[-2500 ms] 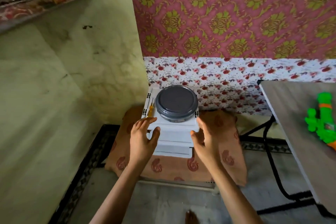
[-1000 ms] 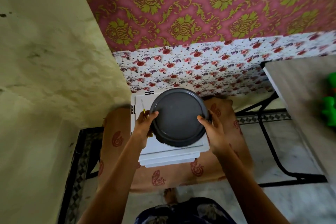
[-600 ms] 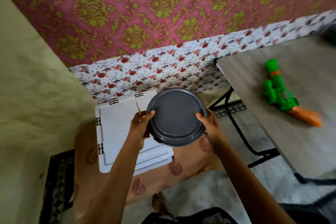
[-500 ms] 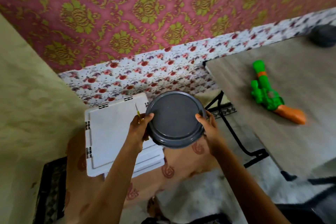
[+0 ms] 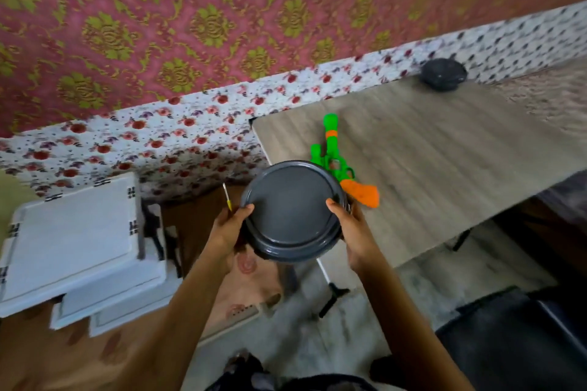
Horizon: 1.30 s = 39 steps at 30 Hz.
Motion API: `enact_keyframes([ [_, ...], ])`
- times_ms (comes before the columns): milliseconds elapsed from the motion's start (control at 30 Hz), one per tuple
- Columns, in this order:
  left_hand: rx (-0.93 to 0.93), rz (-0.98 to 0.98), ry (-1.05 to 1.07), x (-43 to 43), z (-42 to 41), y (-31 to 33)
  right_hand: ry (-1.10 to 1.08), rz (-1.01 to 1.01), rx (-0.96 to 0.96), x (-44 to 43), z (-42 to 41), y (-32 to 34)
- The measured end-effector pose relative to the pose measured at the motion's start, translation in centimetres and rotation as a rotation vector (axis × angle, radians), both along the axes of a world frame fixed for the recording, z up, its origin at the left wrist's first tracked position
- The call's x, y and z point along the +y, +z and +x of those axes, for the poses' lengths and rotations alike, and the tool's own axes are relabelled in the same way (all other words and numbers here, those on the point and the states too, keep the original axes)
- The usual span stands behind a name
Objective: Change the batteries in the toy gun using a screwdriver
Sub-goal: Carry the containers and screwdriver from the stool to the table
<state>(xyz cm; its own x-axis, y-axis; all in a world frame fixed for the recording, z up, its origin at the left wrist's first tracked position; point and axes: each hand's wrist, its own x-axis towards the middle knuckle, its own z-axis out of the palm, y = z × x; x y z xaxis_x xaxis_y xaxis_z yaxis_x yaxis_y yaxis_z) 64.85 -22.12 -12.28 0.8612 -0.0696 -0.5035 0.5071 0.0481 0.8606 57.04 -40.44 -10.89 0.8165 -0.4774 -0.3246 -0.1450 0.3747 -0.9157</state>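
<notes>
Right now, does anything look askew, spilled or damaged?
Nothing spilled or damaged. Only oddity: the stack of white boxes sits staggered, edges misaligned. The left hand holds the screwdriver against the grey container.

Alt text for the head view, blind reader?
The left hand and right hand hold a round grey container at the edge of a wooden table; the left also grips a thin screwdriver. A green and orange toy gun lies on the table; white boxes sit stacked at left.
</notes>
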Motion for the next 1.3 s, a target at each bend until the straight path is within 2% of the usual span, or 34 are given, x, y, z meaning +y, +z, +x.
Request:
enact_keyframes([
  [233, -0.059, 0.047, -0.075, -7.0, -0.3, 0.9, -0.038, -0.007, 0.059, -6.8, -1.2, -0.6],
  [367, -0.030, 0.063, -0.124, -9.8, 1.8, 0.6, -0.076, 0.051, 0.150, -9.8, 0.4, -0.3],
  [500, -0.008, 0.004, -0.124, -12.3, 4.2, 0.3, -0.097, 0.021, 0.209, -12.3, 2.9, 0.0],
  [867, 0.005, 0.093, -0.200, -17.7, 9.9, -0.3, -0.112, 0.017, 0.243, -17.7, 8.0, 0.1],
  [1067, -0.022, 0.089, -0.086, -21.8, 11.1, -1.2, -0.017, 0.005, 0.233, -22.4, 11.0, -0.8],
  [1300, 0.015, 0.049, 0.231, -30.3, 11.1, -2.3, 0.246, -0.010, 0.215, -32.0, 15.0, -1.5],
])
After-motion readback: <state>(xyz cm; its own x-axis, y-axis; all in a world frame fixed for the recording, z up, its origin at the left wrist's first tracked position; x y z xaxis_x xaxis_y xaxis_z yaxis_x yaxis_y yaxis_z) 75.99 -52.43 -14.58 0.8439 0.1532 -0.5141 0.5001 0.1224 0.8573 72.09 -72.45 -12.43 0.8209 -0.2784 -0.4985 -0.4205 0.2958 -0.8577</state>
